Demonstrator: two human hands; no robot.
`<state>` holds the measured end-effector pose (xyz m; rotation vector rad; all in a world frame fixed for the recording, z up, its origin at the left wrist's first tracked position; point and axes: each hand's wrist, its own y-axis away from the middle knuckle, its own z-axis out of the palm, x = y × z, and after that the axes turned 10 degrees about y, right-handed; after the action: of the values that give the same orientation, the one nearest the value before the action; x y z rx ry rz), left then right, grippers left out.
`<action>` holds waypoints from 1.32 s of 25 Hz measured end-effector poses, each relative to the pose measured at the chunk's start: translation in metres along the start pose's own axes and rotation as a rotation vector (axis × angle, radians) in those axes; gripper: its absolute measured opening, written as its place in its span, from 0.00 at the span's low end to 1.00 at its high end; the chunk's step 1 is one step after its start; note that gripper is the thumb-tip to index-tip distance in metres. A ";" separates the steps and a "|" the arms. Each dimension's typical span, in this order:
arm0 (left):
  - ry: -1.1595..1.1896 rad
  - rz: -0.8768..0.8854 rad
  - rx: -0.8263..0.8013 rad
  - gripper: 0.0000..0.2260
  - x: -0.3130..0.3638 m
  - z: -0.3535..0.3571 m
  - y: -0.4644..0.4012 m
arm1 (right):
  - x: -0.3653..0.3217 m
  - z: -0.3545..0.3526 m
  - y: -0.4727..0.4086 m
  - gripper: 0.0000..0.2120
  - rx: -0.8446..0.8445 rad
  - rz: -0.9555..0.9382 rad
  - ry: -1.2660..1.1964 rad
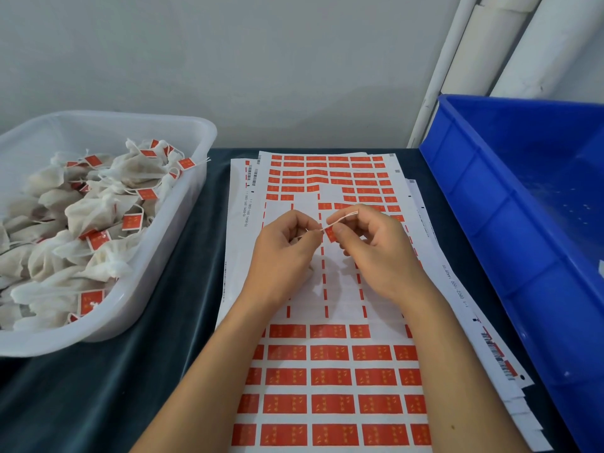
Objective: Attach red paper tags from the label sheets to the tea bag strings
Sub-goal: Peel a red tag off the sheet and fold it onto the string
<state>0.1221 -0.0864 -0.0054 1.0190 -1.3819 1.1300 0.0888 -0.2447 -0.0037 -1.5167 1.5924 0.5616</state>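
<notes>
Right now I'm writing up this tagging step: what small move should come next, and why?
Probably fold the red tag shut over the string. Both the left hand and right hand pinch them together above the label sheets, and the tag does not look pressed closed yet.

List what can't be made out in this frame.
- Tea bag on the string: hidden in the head view, likely under the left hand.
- Red tag: mostly covered by the right hand.
- Print on the label sheets: too small.
- Blue bin: cut off by the right edge.
</notes>
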 end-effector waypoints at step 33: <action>-0.049 0.021 -0.040 0.07 -0.002 0.003 -0.001 | -0.001 -0.002 0.002 0.05 -0.001 -0.042 0.015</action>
<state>0.1227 -0.0890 -0.0075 1.0114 -1.4522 1.0951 0.0868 -0.2451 -0.0023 -1.5553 1.5678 0.5285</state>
